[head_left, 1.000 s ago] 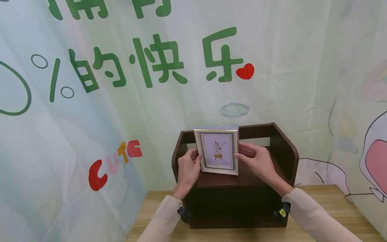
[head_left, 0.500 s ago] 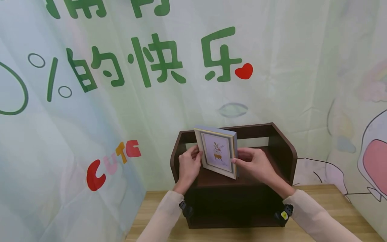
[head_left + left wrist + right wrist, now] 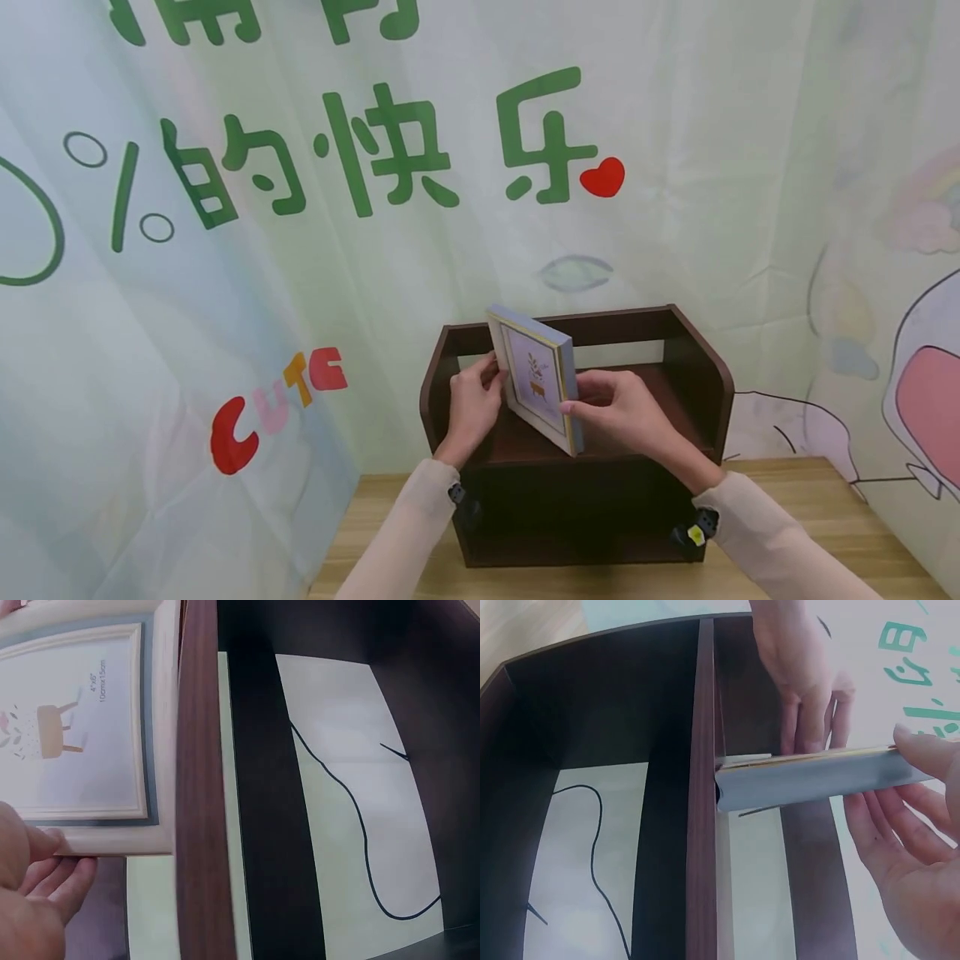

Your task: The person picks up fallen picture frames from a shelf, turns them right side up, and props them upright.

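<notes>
A cream picture frame (image 3: 534, 383) with a potted-plant print stands upright on the upper board of a dark brown shelf unit (image 3: 660, 417), turned at an angle. My left hand (image 3: 475, 408) pinches its left side edge, with the thumb on the front in the left wrist view. On the opposite edge, my right hand (image 3: 622, 412) holds the frame between thumb and fingers. The right wrist view shows the grey side of the picture frame (image 3: 817, 780) and its lower end at the board's front edge. Part of the frame's back is hidden.
Side panels and a back rail (image 3: 622, 325) border the shelf's upper level. Below is a dark lower compartment (image 3: 577, 508). The unit stands on a wooden table (image 3: 810, 508), with a printed curtain (image 3: 420, 275) behind it.
The picture frame has turned from facing forward to an angle, its right edge swinging toward me. My right hand has moved left and nearer with that edge; the left stays near its side.
</notes>
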Available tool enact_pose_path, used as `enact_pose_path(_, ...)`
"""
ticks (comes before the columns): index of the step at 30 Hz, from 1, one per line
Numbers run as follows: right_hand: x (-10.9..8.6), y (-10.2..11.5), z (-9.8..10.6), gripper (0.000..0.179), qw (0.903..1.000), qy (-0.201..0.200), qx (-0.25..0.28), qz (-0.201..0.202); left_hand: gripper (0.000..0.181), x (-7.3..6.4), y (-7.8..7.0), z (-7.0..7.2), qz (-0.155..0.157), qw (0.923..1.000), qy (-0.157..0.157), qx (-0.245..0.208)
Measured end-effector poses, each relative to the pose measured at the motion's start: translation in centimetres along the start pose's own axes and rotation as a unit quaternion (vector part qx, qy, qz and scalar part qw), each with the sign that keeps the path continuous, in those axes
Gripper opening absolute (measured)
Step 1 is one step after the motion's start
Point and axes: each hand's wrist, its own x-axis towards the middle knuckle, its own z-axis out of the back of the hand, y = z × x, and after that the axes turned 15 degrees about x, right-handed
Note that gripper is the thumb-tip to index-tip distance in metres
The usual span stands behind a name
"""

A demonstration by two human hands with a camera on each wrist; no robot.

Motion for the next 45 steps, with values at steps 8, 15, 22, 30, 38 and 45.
enact_pose_path(8, 0.2, 0.4, -1.2, 0.037, 0.9999, -0.009, -0.007, -0.001, 0.037, 0.9, 0.0, -0.3, -0.006, 0.9995, 0.031, -0.002)
enact_pose_path(15, 0.2, 0.7, -2.2, 0.031, 0.9996, -0.014, -0.01, 0.022, 0.037, 1.2, 0.0, -1.1, -0.023, 0.9993, 0.03, -0.006)
enact_pose_path(22, -0.1, 1.0, -2.6, 0.03, 0.9995, -0.022, -0.013, 0.017, 0.036, 1.2, 0.0, -1.4, -0.021, 0.999, 0.034, -0.017)
enact_pose_path(30, -0.1, 0.8, -2.8, 0.031, 0.9991, -0.03, -0.018, 0.023, 0.037, 1.4, 0.0, -1.5, -0.023, 0.9985, 0.043, -0.024)
enact_pose_path(38, -0.2, 1.0, -3.0, 0.031, 0.9989, -0.034, -0.023, 0.024, 0.038, 1.5, -0.1, -1.4, -0.007, 0.9976, 0.055, -0.043)
enact_pose_path(45, -0.3, 1.1, -3.2, 0.029, 0.9986, -0.038, -0.026, 0.026, 0.033, 1.5, -1.0, -0.3, 0.029, 0.9971, 0.053, -0.046)
